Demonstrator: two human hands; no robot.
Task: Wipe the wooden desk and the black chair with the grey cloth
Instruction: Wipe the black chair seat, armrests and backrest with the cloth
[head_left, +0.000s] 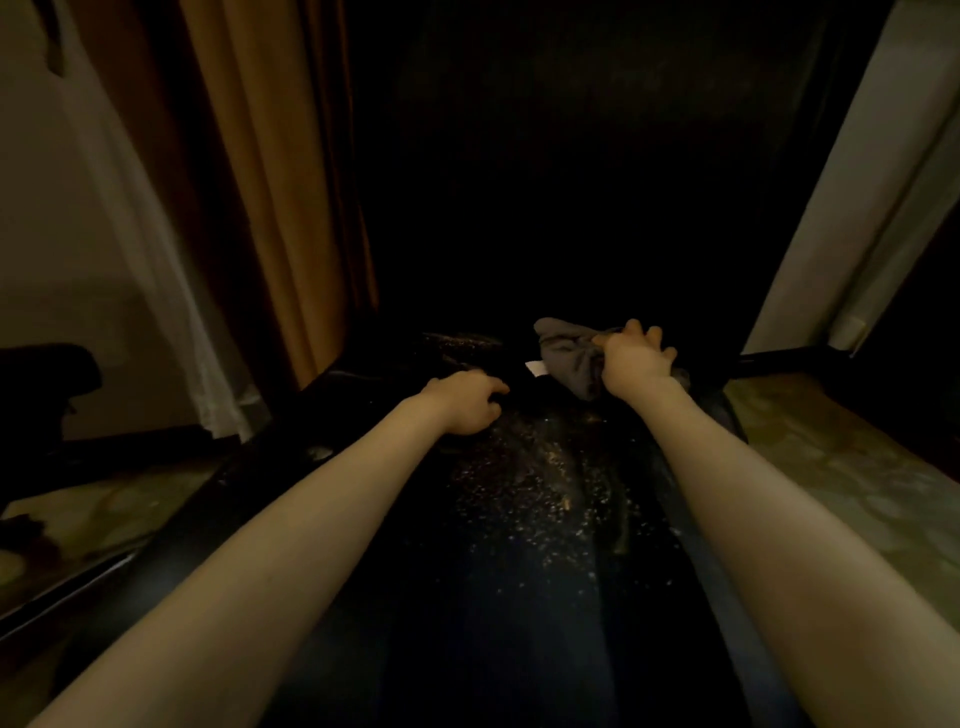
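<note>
The black chair (519, 519) fills the middle of the view, its shiny seat flecked with pale specks, its back rising dark behind. My right hand (636, 358) lies on the bunched grey cloth (569, 356) at the far end of the seat, fingers spread over it and thumb against its side. A small white tag sticks out of the cloth at its left. My left hand (465, 402) rests on the seat to the left of the cloth, fingers loosely curled and holding nothing. The wooden desk is not in view.
An orange-brown curtain (270, 182) and a white sheer curtain (140, 234) hang at the left. A pale door frame (852, 197) stands at the right. Patterned floor (841, 467) shows on both sides of the chair. A dark object (44, 374) sits at the far left.
</note>
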